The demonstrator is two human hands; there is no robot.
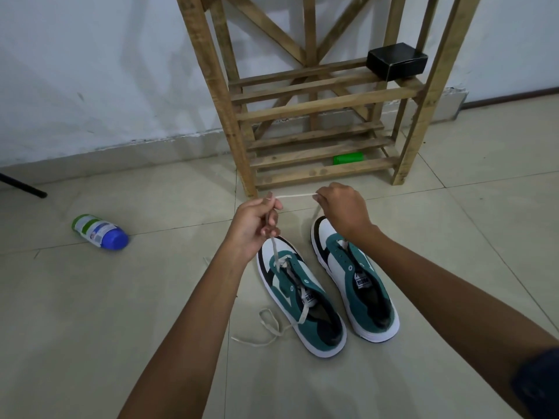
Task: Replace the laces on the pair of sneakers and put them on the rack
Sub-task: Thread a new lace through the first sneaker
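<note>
My left hand [257,225] grips a white lace [295,195] rising from the left sneaker [302,300]; my right hand [341,210] pinches the same lace's far end, stretching it level between both. The right sneaker [357,282] stands unlaced just beside it on the floor [151,297], before the wooden rack [317,95].

"PUMA" on tongue labels of left sneaker [302,300] and right sneaker [357,282]; bottle [99,231] label unreadable.
</note>
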